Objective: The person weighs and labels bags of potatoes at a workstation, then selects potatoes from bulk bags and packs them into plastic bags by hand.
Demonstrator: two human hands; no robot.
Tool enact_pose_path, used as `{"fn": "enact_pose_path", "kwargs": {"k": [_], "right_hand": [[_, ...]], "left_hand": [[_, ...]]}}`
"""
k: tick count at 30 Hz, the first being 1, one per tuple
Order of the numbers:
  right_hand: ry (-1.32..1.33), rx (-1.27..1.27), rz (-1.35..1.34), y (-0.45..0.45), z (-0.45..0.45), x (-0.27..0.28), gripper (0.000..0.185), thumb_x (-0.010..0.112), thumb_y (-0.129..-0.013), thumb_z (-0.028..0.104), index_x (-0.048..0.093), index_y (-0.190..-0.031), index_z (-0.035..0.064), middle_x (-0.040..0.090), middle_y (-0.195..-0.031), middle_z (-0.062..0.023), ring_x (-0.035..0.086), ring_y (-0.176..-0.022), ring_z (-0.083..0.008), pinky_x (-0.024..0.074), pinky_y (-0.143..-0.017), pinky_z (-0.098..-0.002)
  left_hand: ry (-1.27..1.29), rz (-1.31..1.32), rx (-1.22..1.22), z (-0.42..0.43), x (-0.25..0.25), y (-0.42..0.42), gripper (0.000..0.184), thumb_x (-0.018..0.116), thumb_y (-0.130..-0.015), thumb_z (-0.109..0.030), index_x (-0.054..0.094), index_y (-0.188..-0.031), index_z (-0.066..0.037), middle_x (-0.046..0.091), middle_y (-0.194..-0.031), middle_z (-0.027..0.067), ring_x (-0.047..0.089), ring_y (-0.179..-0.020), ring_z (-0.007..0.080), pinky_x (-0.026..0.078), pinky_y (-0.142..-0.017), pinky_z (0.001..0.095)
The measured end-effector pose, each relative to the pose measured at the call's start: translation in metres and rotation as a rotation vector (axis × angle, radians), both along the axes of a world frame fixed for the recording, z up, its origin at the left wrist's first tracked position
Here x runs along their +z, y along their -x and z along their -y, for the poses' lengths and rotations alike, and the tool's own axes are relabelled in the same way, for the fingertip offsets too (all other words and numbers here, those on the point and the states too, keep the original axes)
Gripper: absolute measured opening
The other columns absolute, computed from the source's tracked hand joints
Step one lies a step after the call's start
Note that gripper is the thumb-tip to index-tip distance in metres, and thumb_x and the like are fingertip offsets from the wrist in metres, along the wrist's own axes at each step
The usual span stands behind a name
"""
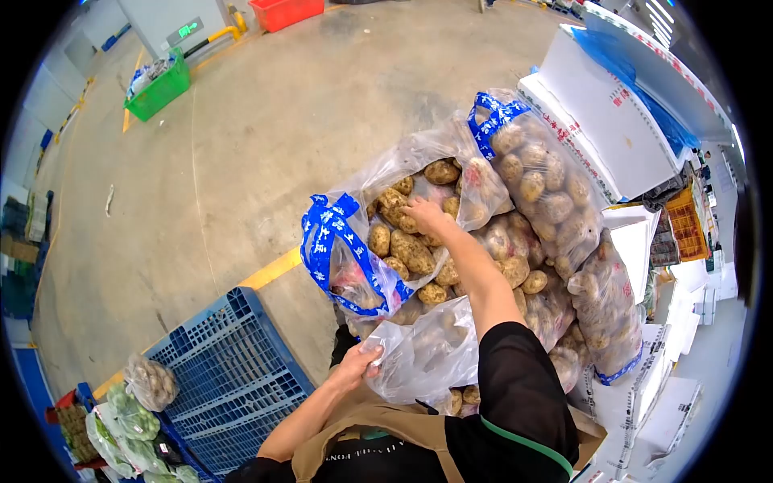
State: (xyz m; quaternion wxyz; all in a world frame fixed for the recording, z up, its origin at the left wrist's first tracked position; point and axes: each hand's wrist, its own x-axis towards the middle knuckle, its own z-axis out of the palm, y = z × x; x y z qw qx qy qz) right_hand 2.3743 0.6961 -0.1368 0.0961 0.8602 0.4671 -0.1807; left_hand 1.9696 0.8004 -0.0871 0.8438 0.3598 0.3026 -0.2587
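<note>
My left hand [358,364] is closed on the edge of a clear plastic bag [427,354], which hangs loosely in front of my apron. My right hand [425,216] reaches into the torn-open top of a large clear sack, its fingers curled against a brown potato [394,209]. Several loose potatoes [412,253] lie around that hand in the opening. Blue printed tape [330,241] runs over the near left end of the opened sack [403,157]. How far my fingertips wrap around the potato is partly hidden.
Full potato sacks [555,185] lie stacked to the right, beside white foam boxes [604,121]. A blue plastic pallet [229,378] is on the floor at lower left, near bagged green vegetables [133,414]. Farther off are a green crate [159,88] and a red crate [286,11].
</note>
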Motion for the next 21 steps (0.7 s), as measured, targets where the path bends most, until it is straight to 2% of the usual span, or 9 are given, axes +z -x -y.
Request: {"fn": "enact_pose_path", "kwargs": {"k": [1,3,4,7,8,11,14,17,21], "right_hand": [[0.094,0.065,-0.027,-0.006,-0.004,0.002,0.071,0.065,-0.063,0.009,0.046,-0.131,0.016,0.05,-0.125,-0.0153,0.047,-0.116,-0.0304,0.043,-0.092,-0.0427],[-0.01,-0.014,-0.16,-0.019,-0.006,0.014,0.07,0.07,-0.06,0.014,0.05,-0.127,0.013,0.057,-0.115,-0.0156,0.054,-0.107,-0.0308,0.046,-0.088,-0.0395],[-0.064,-0.061,-0.223,-0.019,-0.003,0.021,0.07,0.072,-0.058,0.017,0.052,-0.125,0.0115,0.06,-0.11,-0.0157,0.057,-0.103,-0.0309,0.0475,-0.087,-0.0379],[-0.657,-0.46,-0.273,-0.02,0.017,0.033,0.066,0.076,-0.055,0.02,0.056,-0.116,0.0051,0.065,-0.099,-0.0151,0.062,-0.091,-0.0296,0.05,-0.082,-0.0354],[-0.895,-0.665,-0.382,-0.015,0.022,0.032,0.056,0.077,-0.061,0.02,0.058,-0.11,0.0007,0.065,-0.1,-0.0145,0.063,-0.088,-0.0244,0.0512,-0.08,-0.0336],[-1.388,-1.114,-1.027,0.02,0.026,0.067,0.049,0.076,-0.069,0.017,0.056,-0.109,-0.0022,0.064,-0.099,-0.0127,0.063,-0.087,-0.0211,0.0518,-0.078,-0.0334],[-1.492,-1.217,-1.133,0.056,0.034,0.082,0.05,0.075,-0.072,0.012,0.05,-0.112,-0.0044,0.061,-0.103,-0.0123,0.062,-0.092,-0.0219,0.0511,-0.081,-0.0349],[-1.547,-1.243,-1.131,0.086,0.034,0.085,0.05,0.075,-0.072,0.011,0.05,-0.112,-0.0036,0.06,-0.105,-0.0121,0.061,-0.094,-0.0215,0.0504,-0.082,-0.0347],[-1.545,-1.215,-1.134,0.102,0.037,0.083,0.052,0.076,-0.071,0.01,0.05,-0.114,-0.0033,0.062,-0.103,-0.0109,0.062,-0.091,-0.0192,0.0502,-0.082,-0.0325]], "left_hand": [[-0.119,0.05,-0.014,0.0,0.013,-0.011,0.035,0.061,-0.088,-0.023,0.051,-0.116,-0.004,0.057,-0.095,0.0049,0.048,-0.058,0.0077,0.039,-0.046,0.0229],[-0.357,0.14,-0.051,-0.005,0.044,-0.032,0.049,0.06,-0.088,-0.023,0.043,-0.129,-0.002,0.056,-0.111,0.0097,0.048,-0.059,0.0073,0.038,-0.044,0.0228],[-0.37,0.147,-0.124,-0.011,0.048,-0.041,0.062,0.058,-0.088,-0.025,0.031,-0.138,-0.003,0.045,-0.13,0.0117,0.053,-0.068,0.01,0.042,-0.047,0.0226],[-0.447,0.273,-0.135,-0.017,0.051,-0.071,0.062,0.058,-0.088,-0.028,0.031,-0.139,-0.006,0.043,-0.133,0.009,0.056,-0.08,0.015,0.048,-0.055,0.0235],[-0.423,0.294,-0.133,-0.016,0.036,-0.079,0.06,0.057,-0.09,-0.029,0.03,-0.14,-0.009,0.041,-0.134,0.0085,0.055,-0.074,0.0132,0.047,-0.054,0.0236],[-0.264,0.194,-0.104,-0.011,0.029,-0.121,0.059,0.054,-0.092,-0.035,0.029,-0.141,-0.012,0.039,-0.136,0.0085,0.054,-0.068,0.0124,0.048,-0.055,0.0251],[-0.165,0.232,0.054,-0.001,0.021,-0.163,0.063,0.053,-0.091,-0.044,0.031,-0.138,-0.009,0.051,-0.117,0.0076,0.05,-0.059,0.0121,0.047,-0.053,0.0271],[0.033,0.16,0.084,0.004,0.002,-0.197,0.058,0.059,-0.085,-0.051,0.049,-0.113,-0.002,0.056,-0.088,0.0058,0.042,-0.053,0.0089,0.042,-0.049,0.0267],[0.148,0.043,0.021,0.007,-0.005,-0.214,0.047,0.064,-0.081,-0.051,0.057,-0.094,-0.007,0.053,-0.065,0.0001,0.036,-0.041,0.0074,0.038,-0.043,0.0256]]}}
